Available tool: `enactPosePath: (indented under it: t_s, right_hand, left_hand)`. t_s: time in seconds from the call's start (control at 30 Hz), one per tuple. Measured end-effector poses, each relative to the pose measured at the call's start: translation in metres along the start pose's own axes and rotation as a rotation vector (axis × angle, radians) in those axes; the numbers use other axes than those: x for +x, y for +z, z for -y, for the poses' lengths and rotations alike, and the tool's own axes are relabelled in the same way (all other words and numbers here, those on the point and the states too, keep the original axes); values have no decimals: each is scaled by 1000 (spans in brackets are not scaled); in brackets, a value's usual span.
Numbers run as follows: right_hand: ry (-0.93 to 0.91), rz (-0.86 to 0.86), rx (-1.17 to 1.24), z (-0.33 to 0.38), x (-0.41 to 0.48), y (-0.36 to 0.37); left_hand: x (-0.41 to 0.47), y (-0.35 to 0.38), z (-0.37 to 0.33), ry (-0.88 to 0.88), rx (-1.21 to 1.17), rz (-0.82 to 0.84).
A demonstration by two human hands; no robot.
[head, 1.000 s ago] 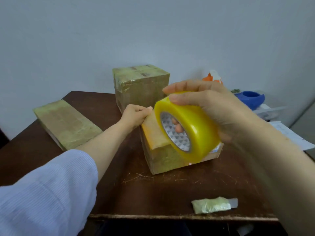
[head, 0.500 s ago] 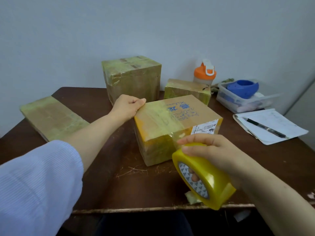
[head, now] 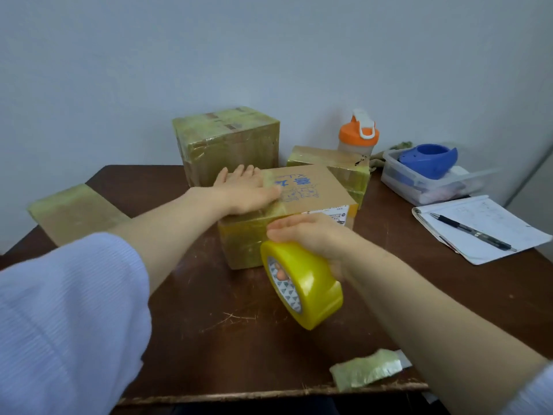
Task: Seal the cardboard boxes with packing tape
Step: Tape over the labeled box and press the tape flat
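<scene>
Pressing left hand (head: 248, 191) flat on box (head: 317, 190), right hand (head: 311, 235) gripping tape roll (head: 311, 283)

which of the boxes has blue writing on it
The front box, the one the left hand lies flat on: blue print on its top. The tall box, small box and flat box show none.

Orange-capped bottle (head: 357, 139), plastic tub (head: 402, 182), notepad (head: 484, 211), pen (head: 472, 232)
</scene>
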State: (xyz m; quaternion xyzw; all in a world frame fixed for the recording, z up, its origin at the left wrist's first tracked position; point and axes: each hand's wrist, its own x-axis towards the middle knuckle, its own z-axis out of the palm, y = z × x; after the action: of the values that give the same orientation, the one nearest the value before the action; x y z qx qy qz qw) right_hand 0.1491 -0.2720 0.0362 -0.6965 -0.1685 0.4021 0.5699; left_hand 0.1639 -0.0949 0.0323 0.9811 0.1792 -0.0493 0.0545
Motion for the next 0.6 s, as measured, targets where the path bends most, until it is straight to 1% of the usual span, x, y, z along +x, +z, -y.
enactPosePath:
  t_s: [0.07,0.17,0.23,0.27,0.33,0.37,0.4,0.43,0.47,0.5,0.53,0.6]
  right_hand:
    - [-11,5,24,-2,7,4]
    - [-7,31,57,-6,13,2]
    - [2,34,54,-5,15,0]
    - [6,45,46,-4,15,0]
    - [15,79,26,-3,15,1]
    - [21,86,22,-3,16,0]
    - [24,83,24,-4,17,-1]
    - [24,75,28,-6,18,-3]
    - [20,71,33,-6,19,-5]
    - [15,72,36,-6,20,-6]
    - [9,75,40,-5,21,-6]
    - [7,79,65,-3,22,-3]
  left_hand:
    - [2,7,-7,-55,13,-15]
    - [-7,26,-12,18,-66,-77]
    - [-13,23,-8,62,-76,-74]
    - [-15,18,-4,102,-82,-56]
    - [-21,10,6,235,-85,-30]
    - [-26,10,14,303,-61,-47]
    - [-32,14,20,351,-22,-106]
    - [-39,22,26,381,18,-212]
    - [-46,30,31,397,40,-325]
    - [-49,37,33,396,21,-393]
    - [-50,39,34,387,-39,-410]
    - [-43,35,37,389,-138,-354]
